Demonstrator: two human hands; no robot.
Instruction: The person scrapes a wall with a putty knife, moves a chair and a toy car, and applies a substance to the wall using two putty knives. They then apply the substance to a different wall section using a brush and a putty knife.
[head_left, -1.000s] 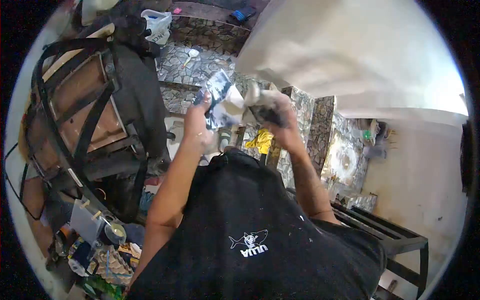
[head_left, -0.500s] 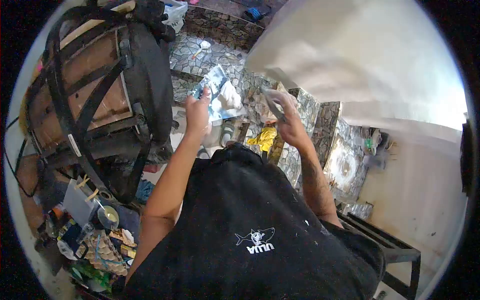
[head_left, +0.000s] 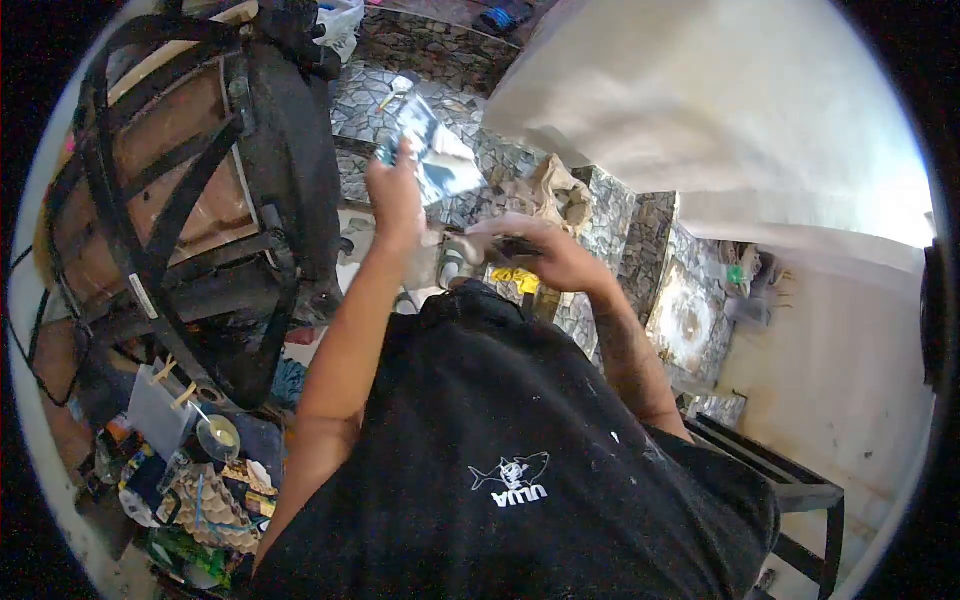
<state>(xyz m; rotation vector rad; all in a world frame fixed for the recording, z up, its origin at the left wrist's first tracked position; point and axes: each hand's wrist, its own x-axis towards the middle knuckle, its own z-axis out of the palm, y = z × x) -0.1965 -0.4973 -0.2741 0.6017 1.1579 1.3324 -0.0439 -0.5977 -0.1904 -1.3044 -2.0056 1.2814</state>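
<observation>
My left hand (head_left: 398, 200) is closed on the edge of a flat blue-and-white sheet (head_left: 455, 180), thumb on top. On that sheet sits a lump of white paste (head_left: 450, 146). My right hand (head_left: 560, 258) is to the right and nearer my body, its fingers bent toward my left wrist. A thin, dark, flat scraper-like tool (head_left: 515, 243) shows under its fingers, partly hidden and smeared by motion. The two hands are apart.
A black-framed upturned piece of furniture (head_left: 180, 170) fills the left. Below it lie a cup (head_left: 218, 435) and assorted clutter. Stone-patterned steps (head_left: 430, 45) run ahead beside a pale wall (head_left: 700, 110). A yellow cloth (head_left: 515, 280), crumpled brown bag (head_left: 555, 195) and black metal frame (head_left: 810, 495) are nearby.
My right hand has swung left and inward with the flat tool, from out at the right toward my left wrist. My left hand and the sheet have shifted slightly up and left.
</observation>
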